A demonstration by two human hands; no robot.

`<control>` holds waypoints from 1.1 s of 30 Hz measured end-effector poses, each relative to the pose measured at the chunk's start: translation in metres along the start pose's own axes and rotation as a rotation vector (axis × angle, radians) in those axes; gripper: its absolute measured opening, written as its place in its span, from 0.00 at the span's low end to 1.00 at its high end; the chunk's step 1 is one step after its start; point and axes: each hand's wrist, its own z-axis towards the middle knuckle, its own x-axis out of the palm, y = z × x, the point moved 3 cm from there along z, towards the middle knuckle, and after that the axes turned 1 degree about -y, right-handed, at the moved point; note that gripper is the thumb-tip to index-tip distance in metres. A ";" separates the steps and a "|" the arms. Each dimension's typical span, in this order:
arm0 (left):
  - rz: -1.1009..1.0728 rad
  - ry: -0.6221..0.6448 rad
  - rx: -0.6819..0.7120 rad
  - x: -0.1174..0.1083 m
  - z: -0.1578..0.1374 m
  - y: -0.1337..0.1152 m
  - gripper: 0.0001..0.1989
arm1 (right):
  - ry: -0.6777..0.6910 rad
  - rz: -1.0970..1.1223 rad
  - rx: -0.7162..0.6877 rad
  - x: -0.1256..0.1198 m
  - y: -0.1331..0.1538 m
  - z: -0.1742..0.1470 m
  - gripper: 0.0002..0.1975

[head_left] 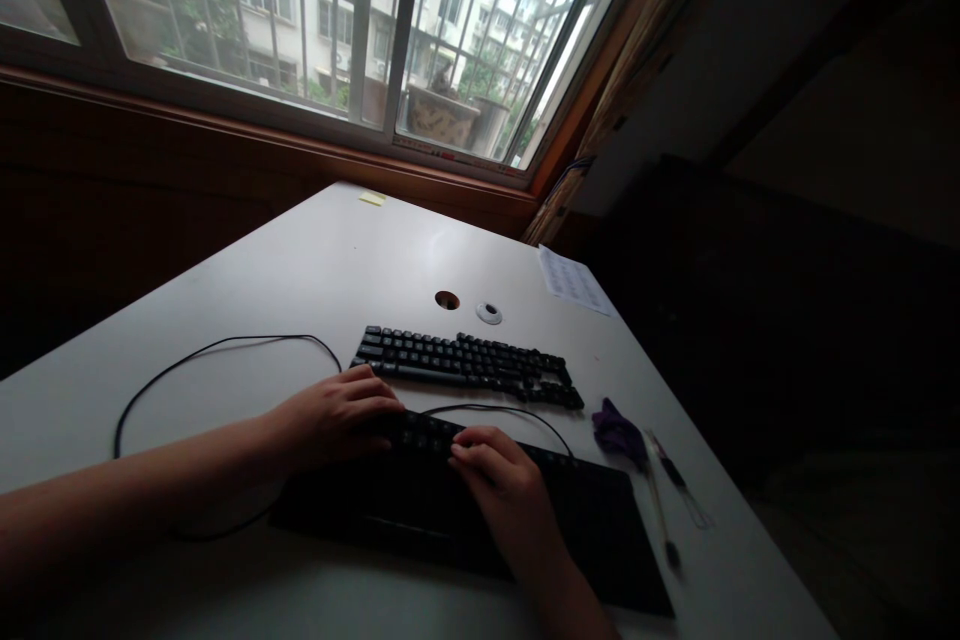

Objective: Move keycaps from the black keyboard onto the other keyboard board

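Observation:
A black keyboard base (600, 530) lies across the front of the white table, with its lower part dark and hard to make out. A few keys (424, 435) show along its far edge, between my hands. My left hand (349, 415) lies over the base's far left part, fingers stretched out and resting on it. Thumb and fingertips of my right hand (506, 480) are pinched together just right of those keys; whatever they hold is too small to name. Behind the base, black keycaps (427, 360) are laid out in keyboard order, with gaps at the right.
A black cable (210, 348) loops over the table's left side. On the right lie a purple cloth (619, 433), a thin brush (660, 510) and a wire-ended tool (671, 465). Farther back are a cable hole (447, 300), a round cover (489, 313), paper (574, 280) and a yellow note (372, 199).

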 end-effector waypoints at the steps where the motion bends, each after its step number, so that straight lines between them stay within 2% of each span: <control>1: -0.002 -0.004 -0.001 0.000 0.000 0.000 0.15 | -0.001 -0.010 -0.005 0.000 0.001 0.000 0.09; 6: -0.007 0.002 -0.005 0.002 -0.001 0.002 0.16 | -0.004 -0.081 -0.009 0.001 0.003 -0.002 0.09; 15: -0.020 -0.006 -0.006 0.000 0.000 0.001 0.15 | -0.007 -0.061 0.065 0.002 -0.001 -0.004 0.08; 18: -0.026 -0.010 -0.001 -0.002 0.002 0.000 0.15 | 0.016 -0.044 0.058 0.001 0.000 -0.003 0.09; 33: -0.029 -0.004 -0.005 -0.004 0.001 0.001 0.16 | -0.035 -0.039 -0.022 -0.002 0.003 -0.001 0.10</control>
